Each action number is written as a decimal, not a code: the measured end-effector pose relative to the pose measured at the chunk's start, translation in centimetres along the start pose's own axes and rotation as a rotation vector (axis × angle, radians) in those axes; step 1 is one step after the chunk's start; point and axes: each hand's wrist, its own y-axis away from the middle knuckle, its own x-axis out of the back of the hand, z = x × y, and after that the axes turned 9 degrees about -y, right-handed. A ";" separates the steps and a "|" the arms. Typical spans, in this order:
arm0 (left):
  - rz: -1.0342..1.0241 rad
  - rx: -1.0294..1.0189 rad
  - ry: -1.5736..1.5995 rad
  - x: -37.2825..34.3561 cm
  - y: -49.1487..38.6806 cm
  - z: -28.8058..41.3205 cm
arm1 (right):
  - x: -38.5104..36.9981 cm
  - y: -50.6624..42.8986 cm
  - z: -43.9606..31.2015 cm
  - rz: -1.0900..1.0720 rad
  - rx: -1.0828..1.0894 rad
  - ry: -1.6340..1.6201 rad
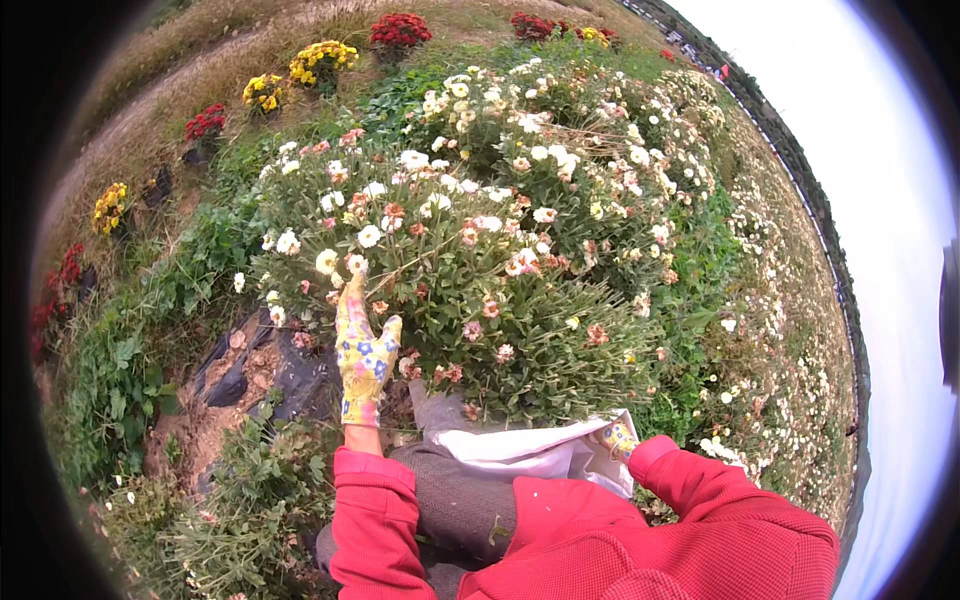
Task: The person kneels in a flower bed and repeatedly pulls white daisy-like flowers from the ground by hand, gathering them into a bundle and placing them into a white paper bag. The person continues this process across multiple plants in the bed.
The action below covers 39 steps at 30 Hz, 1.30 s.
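Note:
My left hand [365, 352], in a yellow glove with a flower print, reaches forward into a bush of white and faded pink chrysanthemums. Its fingertips touch or lie just below a pale chrysanthemum bloom [357, 263]; whether they grip it cannot be told. Down by my right knee, my right hand [616, 441], in a like glove, is at the rim of a white sack [517, 448], its fingers partly hidden by the fabric. Next to the sack, the near right part of the chrysanthemum bush [585, 337] shows many bare cut-looking stems with few blooms.
Black plastic mulch film [300, 375] and bare soil [176, 442] lie at the left. More leafy plants [255, 510] stand at lower left. Potted red chrysanthemums [400, 30] and yellow chrysanthemums [322, 61] line the far edge. A wide field of pale flowers [787, 322] stretches right.

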 end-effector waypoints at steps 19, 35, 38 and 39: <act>-0.375 -0.080 0.127 -1.6 1.6 1.4 | 4.1 -3.2 -3.4 -0.546 0.272 0.294; -0.503 -0.108 -0.070 -1.8 2.7 2.5 | 18.1 -24.2 -21.7 0.184 0.453 0.380; -0.391 -0.136 -0.050 -2.1 2.3 3.5 | 16.3 -21.9 -19.7 0.328 0.586 0.267; -0.338 -0.135 -0.019 -2.1 2.4 3.7 | 15.1 -21.4 -19.5 0.352 0.621 0.229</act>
